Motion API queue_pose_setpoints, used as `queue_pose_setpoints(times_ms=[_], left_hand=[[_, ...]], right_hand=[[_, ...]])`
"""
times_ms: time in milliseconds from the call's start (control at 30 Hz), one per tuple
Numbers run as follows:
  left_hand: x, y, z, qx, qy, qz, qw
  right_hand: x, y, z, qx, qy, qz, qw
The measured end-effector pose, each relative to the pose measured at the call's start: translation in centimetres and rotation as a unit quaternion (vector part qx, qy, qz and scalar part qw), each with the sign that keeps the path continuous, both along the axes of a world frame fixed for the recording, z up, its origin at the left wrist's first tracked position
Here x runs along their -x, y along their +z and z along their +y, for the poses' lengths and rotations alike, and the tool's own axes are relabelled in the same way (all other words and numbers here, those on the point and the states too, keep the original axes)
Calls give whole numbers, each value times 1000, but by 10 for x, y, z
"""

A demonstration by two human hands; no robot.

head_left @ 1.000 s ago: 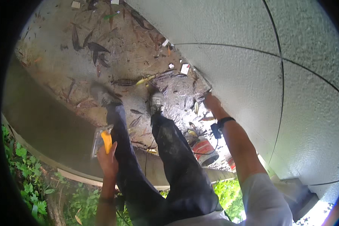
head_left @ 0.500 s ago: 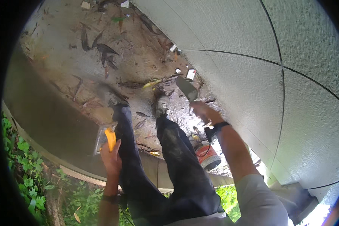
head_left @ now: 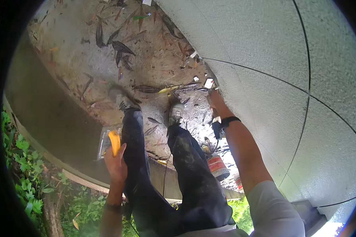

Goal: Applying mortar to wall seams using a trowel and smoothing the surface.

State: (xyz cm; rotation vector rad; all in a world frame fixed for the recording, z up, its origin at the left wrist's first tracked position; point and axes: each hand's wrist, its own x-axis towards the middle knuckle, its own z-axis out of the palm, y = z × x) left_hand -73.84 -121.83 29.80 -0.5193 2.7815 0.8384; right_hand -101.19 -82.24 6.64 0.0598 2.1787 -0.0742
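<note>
One left hand [head_left: 116, 164] is gripping a curved yellow handle [head_left: 114, 141]; the right hand [head_left: 216, 101], grip unclear, is reaching beside the pale textured wall [head_left: 265, 102], right.

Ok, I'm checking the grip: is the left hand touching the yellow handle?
Touching. The head view shows the left hand closed around the lower end of the yellow handle, with no gap between them.

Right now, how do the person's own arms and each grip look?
The left grip and right grip are ungloved. The right arm has a short, light grey fabric sleeve and a black wrist strap with a black box and thin dark cable. The left arm has a dark, blurred wristband; no sleeve shows there.
</note>
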Motion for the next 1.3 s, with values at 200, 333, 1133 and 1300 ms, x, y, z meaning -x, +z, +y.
queue_pose_setpoints(times_ms=[200,333,1133,1300], left_hand=[[11,-3,-5,-15,30,11,999],[-4,2,-26,-15,46,-22,999],[11,31,-59,-33,57,-42,997],[1,59,-93,-18,64,7,998]], right_hand=[[36,-44,-5,-49,125,-1,991],[21,-12,-31,-33,195,84,977],[21,55,-101,115,421,90,895],[-8,195,-177,83,201,-109,970]])
